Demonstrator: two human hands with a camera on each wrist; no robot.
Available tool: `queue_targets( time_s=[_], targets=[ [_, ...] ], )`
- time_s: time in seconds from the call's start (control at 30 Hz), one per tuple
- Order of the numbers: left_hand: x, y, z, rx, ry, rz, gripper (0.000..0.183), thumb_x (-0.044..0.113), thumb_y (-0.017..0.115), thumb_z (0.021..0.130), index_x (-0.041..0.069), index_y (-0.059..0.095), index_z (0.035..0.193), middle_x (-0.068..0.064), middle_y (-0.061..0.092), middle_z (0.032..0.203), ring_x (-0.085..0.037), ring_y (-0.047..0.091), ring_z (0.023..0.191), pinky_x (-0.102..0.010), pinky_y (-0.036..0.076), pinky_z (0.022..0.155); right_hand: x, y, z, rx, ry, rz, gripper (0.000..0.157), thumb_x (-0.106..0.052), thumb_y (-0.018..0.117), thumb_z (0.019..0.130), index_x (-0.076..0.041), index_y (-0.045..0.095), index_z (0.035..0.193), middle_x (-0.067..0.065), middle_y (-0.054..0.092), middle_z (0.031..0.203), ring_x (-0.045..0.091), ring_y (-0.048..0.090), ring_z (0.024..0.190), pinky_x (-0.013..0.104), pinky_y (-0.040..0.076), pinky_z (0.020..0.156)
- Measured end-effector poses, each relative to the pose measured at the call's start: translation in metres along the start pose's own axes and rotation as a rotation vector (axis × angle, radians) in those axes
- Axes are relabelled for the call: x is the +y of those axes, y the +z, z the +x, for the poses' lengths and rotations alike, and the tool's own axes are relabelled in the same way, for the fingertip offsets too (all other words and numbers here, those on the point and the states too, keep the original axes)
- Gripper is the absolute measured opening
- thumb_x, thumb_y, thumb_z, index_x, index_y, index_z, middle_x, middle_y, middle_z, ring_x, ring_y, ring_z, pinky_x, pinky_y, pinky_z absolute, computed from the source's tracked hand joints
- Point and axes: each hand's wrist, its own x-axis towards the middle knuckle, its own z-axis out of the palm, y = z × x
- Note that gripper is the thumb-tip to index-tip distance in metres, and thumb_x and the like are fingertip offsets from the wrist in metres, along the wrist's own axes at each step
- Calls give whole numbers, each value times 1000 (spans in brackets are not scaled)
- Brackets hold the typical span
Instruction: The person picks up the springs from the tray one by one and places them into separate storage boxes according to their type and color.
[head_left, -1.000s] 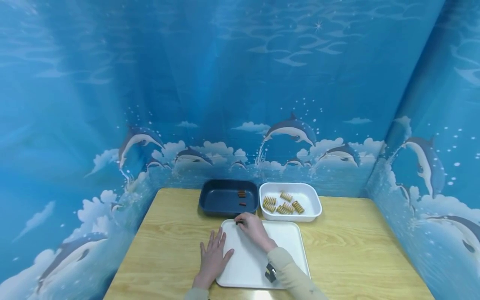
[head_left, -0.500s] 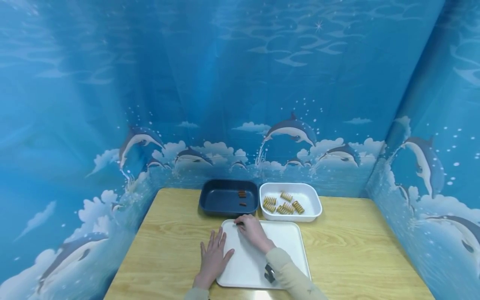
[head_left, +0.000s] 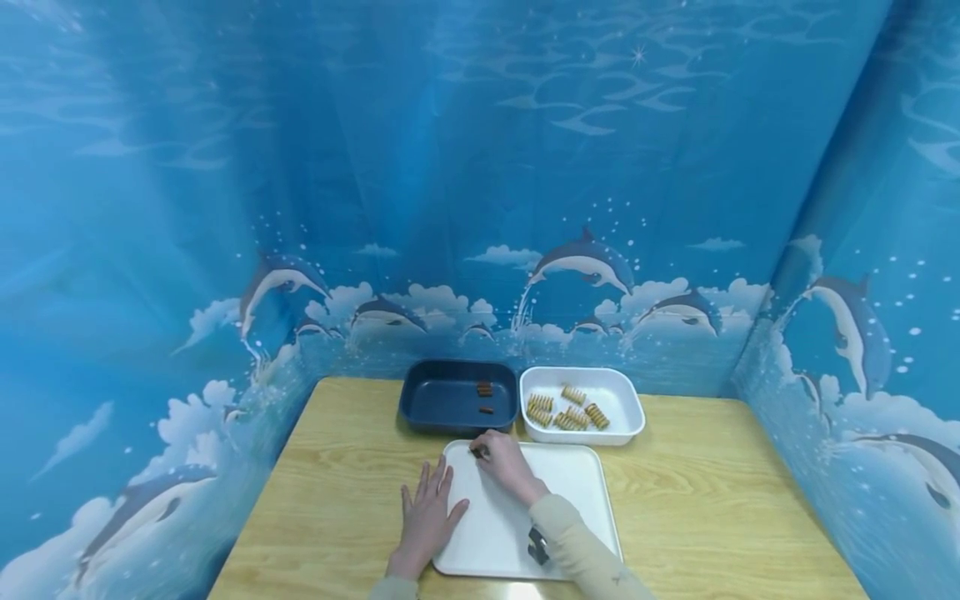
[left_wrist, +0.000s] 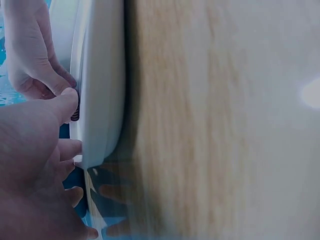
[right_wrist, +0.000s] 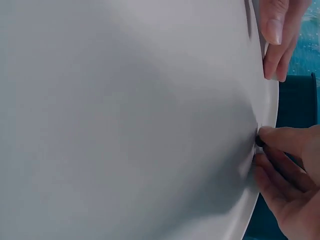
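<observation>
Over the far left part of a white rectangular tray, my right hand pinches a small dark spring between thumb and fingers. Ridged coils of this spring show in the left wrist view; in the right wrist view only its dark end peeks out by the thumb. My left hand lies with spread fingers across the tray's left edge, its thumb over the tray surface. It holds nothing.
Behind the tray stands a dark blue bin with a few small reddish-brown springs. Beside it, a white bin contains several larger gold springs. A dolphin-print curtain closes off the table's back and sides.
My right hand has shifted slightly nearer to me with the spring still pinched. The left hand stays at the tray's edge, and the bins are unchanged.
</observation>
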Motion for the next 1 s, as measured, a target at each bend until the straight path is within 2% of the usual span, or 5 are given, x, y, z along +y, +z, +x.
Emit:
queue_targets(
  time_s=[0.2, 0.4, 0.53, 0.8, 1.0],
  targets=[
    [2, 0, 1, -8, 1, 3, 65, 42, 63, 99, 0, 49, 147, -17, 34, 162, -44, 23, 151, -79, 11, 114, -4, 1, 1, -30, 14, 28, 22, -5, 84, 79, -7, 76, 100, 4, 71, 90, 17, 66, 83, 31, 57, 76],
    [3, 1, 2, -10, 1, 7, 66, 42, 62, 99, 0, 49, 148, -16, 33, 163, -44, 23, 151, -79, 11, 114, -4, 2, 3, -52, 28, 123, 18, 6, 81, 78, -6, 74, 90, 3, 73, 82, 12, 68, 74, 24, 58, 68],
    [3, 2, 2, -5, 1, 2, 66, 41, 63, 99, 0, 49, 147, -17, 33, 163, -44, 23, 151, -79, 11, 114, -2, -1, -2, -56, 97, 202, 17, 4, 80, 78, -8, 75, 88, 0, 74, 81, 7, 67, 71, 20, 56, 65],
    [-1, 3, -1, 8, 7, 7, 65, 41, 63, 99, 0, 49, 147, -17, 33, 163, -44, 23, 151, -79, 11, 114, -5, -20, -14, 128, 146, 362, 15, 1, 77, 82, -10, 76, 93, 1, 73, 87, 12, 67, 76, 20, 58, 67],
    [0, 2, -2, 7, 3, 10, 65, 42, 62, 99, 0, 49, 147, -17, 32, 163, -44, 23, 151, -79, 11, 114, -9, -34, -17, 193, 204, 429, 18, 2, 76, 83, -11, 76, 96, 1, 71, 90, 13, 66, 80, 19, 59, 68]
  ],
)
